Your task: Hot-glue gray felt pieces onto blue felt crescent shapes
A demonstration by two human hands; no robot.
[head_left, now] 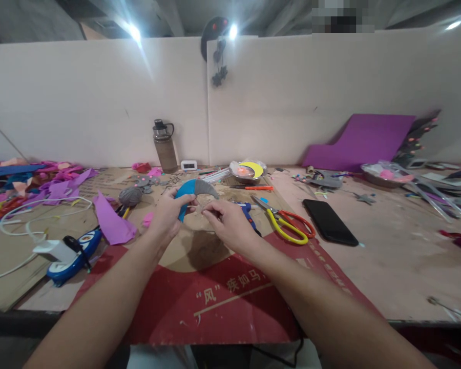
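A curved crescent piece point(187, 190), blue on its left part and wrapped in grey on its right part, is held up over the red and tan cardboard point(230, 307). My left hand point(171, 207) grips its blue end between thumb and fingers. Close to the grey tip, my right hand point(223, 218) has its thumb and fingers pinched together; what they hold is too small to make out. Behind my right hand lies a blue glue gun point(247, 209), partly hidden. A ball of grey yarn point(130, 196) rests to the left of my left hand.
Scissors with yellow and red handles point(288, 225) and a black phone point(329, 221) lie on the right. A blue power strip point(75, 259) and purple felt point(113, 223) are on the left. Behind stand a bottle point(165, 148) and a bowl holding a yellow crescent point(255, 169).
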